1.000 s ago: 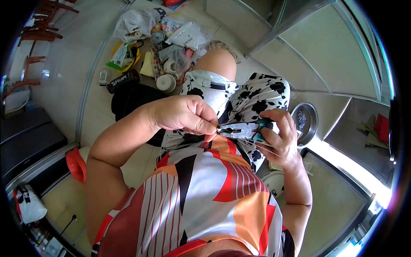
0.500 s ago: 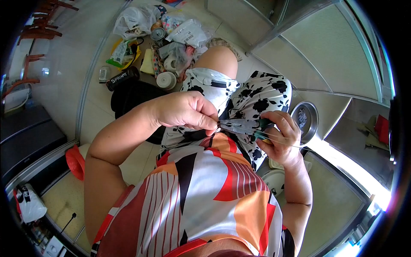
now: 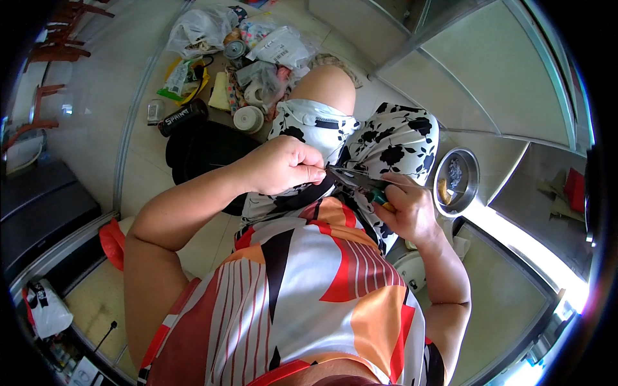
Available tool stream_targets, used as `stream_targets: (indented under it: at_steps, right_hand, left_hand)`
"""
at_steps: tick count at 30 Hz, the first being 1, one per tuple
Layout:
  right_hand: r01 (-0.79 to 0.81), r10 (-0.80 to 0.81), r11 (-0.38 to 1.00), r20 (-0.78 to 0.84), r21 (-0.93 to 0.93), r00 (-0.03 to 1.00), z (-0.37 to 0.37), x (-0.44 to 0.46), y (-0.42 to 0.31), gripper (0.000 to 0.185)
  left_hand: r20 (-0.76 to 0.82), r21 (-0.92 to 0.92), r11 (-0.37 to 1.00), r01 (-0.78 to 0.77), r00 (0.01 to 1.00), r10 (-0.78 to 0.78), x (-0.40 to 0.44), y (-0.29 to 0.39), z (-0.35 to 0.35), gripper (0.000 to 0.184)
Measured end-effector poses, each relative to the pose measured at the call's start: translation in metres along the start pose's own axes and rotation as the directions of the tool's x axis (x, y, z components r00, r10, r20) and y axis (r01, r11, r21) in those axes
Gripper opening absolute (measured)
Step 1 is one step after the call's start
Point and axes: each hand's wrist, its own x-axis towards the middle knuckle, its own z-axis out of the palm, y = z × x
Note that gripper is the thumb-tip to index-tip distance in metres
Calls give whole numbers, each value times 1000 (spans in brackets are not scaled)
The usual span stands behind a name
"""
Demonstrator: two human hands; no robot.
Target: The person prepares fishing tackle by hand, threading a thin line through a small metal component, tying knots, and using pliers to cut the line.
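Note:
My right hand (image 3: pixel 410 204) is closed around scissors (image 3: pixel 351 179) with grey blades and green-and-orange handles. The blades point left, their tips close to the fingertips of my left hand (image 3: pixel 288 166). Thumb and forefinger of that hand are pinched together. A black strip (image 3: pixel 315 193) hangs just below them on my lap; whether the fingers hold it is hard to see. A thin pale thread runs between the hands, over the scissors. Beneath lie my white trousers (image 3: pixel 402 138) with black flower prints.
A round metal bowl (image 3: pixel 474 188) with a grey clump and a yellowish piece inside stands right of my knee. Ahead on the floor are plastic bags (image 3: pixel 203 29), a black can (image 3: pixel 183 118), a white round tub (image 3: pixel 248 119) and other items. Cabinet doors (image 3: pixel 496 71) line the right.
The scissors have turned, now sloping down to the right, and their blades look spread. My right hand has shifted slightly down and left. My left hand has barely moved.

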Motion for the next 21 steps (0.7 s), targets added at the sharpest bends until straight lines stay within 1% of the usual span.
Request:
stream_targets:
  at_steps: [2,3,5,6,9,12,15,18,21]
  right_hand:
    - [-27,27,1000,-1,16,1000,9,-4,0,23]
    - [-96,93,994,46,58,995,9,-5,-2,23]
    - [-110,105,990,67,86,992,11,-4,-2,23]
    - [-118,111,988,79,100,991,12,-3,-2,22]
    - [-100,93,988,67,117,993,10,-1,-1,22]
    - [-133,117,977,105,165,988,7,0,-1,20]
    - [-104,75,973,142,208,987,7,0,4,20]
    - [-137,96,965,181,226,979,-2,4,-1,20]
    - [-147,109,968,186,204,976,-1,4,1,21]
  left_hand:
    - [-6,-4,1000,18,1000,-18,2,-4,2,16]
    - [-10,-22,999,39,999,-39,2,-4,2,16]
    - [5,-54,997,59,998,-59,4,-9,1,17]
    - [10,-32,998,62,998,-62,5,-11,0,17]
    - [21,19,998,56,998,-56,5,-19,-2,17]
    - [23,9,998,66,998,-66,5,-14,-3,17]
    - [30,-34,995,89,996,-88,4,-15,-3,15]
    - [46,-62,994,89,995,-87,4,-16,-4,16]
    - [60,-64,994,89,995,-86,4,-16,-5,16]
